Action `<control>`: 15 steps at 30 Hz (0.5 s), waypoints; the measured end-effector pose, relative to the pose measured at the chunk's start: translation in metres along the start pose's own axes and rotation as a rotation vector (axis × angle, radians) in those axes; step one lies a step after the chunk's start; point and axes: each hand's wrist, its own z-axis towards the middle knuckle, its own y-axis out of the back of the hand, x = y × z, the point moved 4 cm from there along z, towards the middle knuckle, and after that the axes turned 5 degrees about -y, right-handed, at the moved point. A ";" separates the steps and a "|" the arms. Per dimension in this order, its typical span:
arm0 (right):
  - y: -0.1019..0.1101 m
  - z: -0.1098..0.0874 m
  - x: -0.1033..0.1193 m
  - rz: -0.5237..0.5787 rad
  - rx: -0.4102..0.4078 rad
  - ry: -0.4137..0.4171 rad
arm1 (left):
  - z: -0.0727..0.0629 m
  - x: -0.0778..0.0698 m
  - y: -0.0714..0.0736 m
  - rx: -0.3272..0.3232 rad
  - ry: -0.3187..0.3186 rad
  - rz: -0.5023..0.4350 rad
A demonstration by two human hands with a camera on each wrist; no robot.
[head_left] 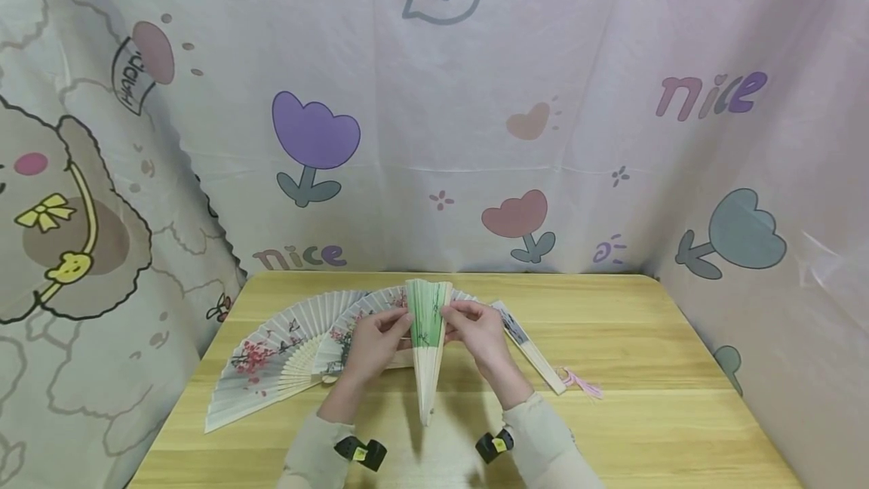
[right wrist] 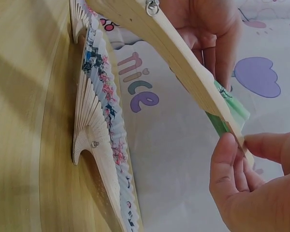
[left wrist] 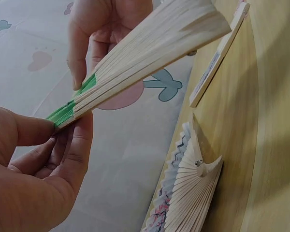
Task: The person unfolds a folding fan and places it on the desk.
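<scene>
A green folding fan (head_left: 428, 315) with pale wooden ribs is held up in front of me, partly spread, its narrow pivot end pointing down. My left hand (head_left: 370, 344) pinches its left edge between thumb and fingers, at the green part. On the other edge, my right hand (head_left: 480, 332) does the same. The left wrist view shows the ribs (left wrist: 150, 53) lying close together. A metal pivot ring (right wrist: 152, 7) is visible at the fan's end in the right wrist view.
Two spread white fans with blossom prints lie on the wooden table: one at the left (head_left: 258, 361), another fan (head_left: 333, 345) partly behind my hands. To the right lies a folded fan (head_left: 536, 357) with a pink tassel (head_left: 581, 383). A printed curtain (head_left: 434, 96) surrounds the table.
</scene>
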 end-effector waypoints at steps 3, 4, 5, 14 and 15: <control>0.001 0.000 0.001 0.014 -0.015 0.000 | 0.000 0.000 0.002 0.000 -0.007 -0.025; 0.001 0.000 0.001 0.021 -0.019 -0.001 | 0.000 0.000 0.003 -0.002 -0.005 -0.030; 0.001 0.000 0.002 0.028 -0.023 0.001 | -0.001 0.000 0.004 -0.001 -0.006 -0.038; 0.004 0.002 0.004 0.075 -0.049 -0.007 | 0.000 -0.001 0.013 -0.022 0.007 -0.131; 0.005 0.002 0.005 0.080 -0.052 -0.004 | 0.001 -0.001 0.014 -0.020 0.005 -0.138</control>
